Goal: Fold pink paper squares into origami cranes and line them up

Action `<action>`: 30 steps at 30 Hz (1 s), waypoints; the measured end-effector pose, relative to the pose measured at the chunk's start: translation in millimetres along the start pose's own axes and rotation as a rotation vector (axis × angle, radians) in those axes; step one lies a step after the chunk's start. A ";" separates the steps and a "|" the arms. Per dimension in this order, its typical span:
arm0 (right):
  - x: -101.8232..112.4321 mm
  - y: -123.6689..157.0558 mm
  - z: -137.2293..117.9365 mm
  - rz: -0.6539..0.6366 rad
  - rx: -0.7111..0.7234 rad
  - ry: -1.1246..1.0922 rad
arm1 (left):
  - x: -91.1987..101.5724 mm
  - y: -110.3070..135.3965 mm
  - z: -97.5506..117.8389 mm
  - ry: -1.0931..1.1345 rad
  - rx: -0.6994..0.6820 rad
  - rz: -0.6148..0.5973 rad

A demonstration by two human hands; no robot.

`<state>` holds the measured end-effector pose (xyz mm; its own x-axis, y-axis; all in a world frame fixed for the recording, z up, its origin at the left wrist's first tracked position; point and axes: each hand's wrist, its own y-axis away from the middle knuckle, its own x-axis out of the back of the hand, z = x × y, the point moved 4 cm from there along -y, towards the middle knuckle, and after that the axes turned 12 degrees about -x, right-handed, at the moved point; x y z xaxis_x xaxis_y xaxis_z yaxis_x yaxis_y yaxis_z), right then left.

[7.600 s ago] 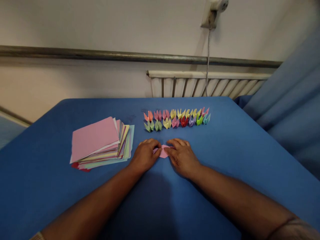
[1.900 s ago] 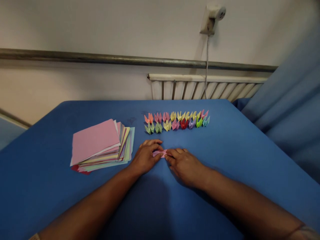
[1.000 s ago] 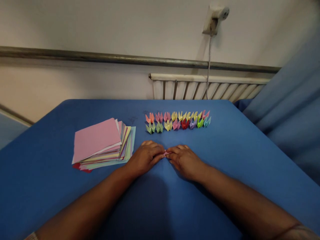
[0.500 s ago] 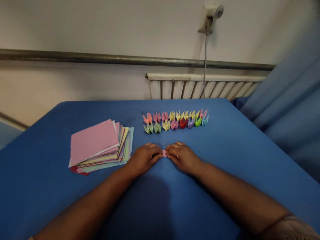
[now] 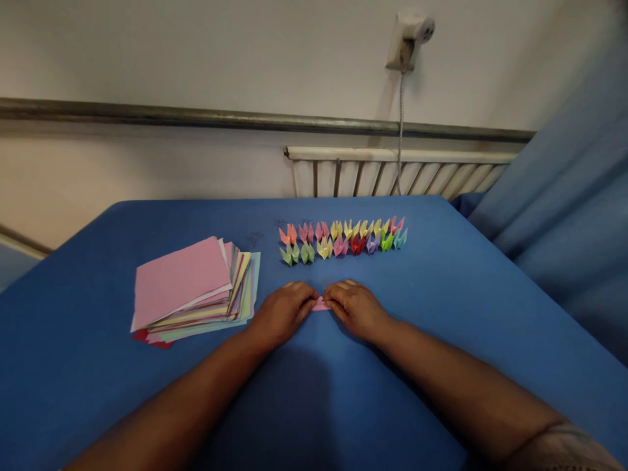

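A small folded pink paper point(image 5: 321, 305) lies low over the blue table, stretched between my two hands. My left hand point(image 5: 286, 309) pinches its left end between thumb and fingers. At its right end my right hand point(image 5: 356, 308) is closed in the same way. Only the strip between the fingertips shows; the fingers cover the rest. Just beyond my hands, several folded paper cranes point(image 5: 341, 246) in many colours stand in two rows.
A thick stack of coloured paper sheets point(image 5: 184, 281), pink on top, lies on the blue table point(image 5: 422, 281) to the left. Behind the table run a metal rail point(image 5: 220, 119) and a hanging cord point(image 5: 401, 124). A blue curtain point(image 5: 574, 176) hangs at the right.
More of the pink paper now shows between my fingertips, along its near edge. Both hands stay at nearly the same spot, and the view has shifted very slightly.
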<state>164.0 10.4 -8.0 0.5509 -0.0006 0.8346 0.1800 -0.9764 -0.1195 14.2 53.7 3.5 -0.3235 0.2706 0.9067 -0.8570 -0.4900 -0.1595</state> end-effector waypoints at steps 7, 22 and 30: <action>-1.9 -4.0 -1.0 0.008 -0.054 0.028 | -1.8 -2.1 1.3 0.010 0.017 0.008; -3.2 -5.9 4.1 0.081 -0.149 -0.039 | -1.7 -1.6 -3.7 -0.063 0.233 0.114; 1.4 -4.7 11.6 0.099 -0.209 0.097 | -4.2 -6.4 1.3 -0.101 0.133 0.035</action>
<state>173.4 17.4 -12.4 0.4752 -0.1091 0.8731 -0.0492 -0.9940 -0.0974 21.6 54.6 1.1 -0.3049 0.1702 0.9370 -0.7830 -0.6048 -0.1450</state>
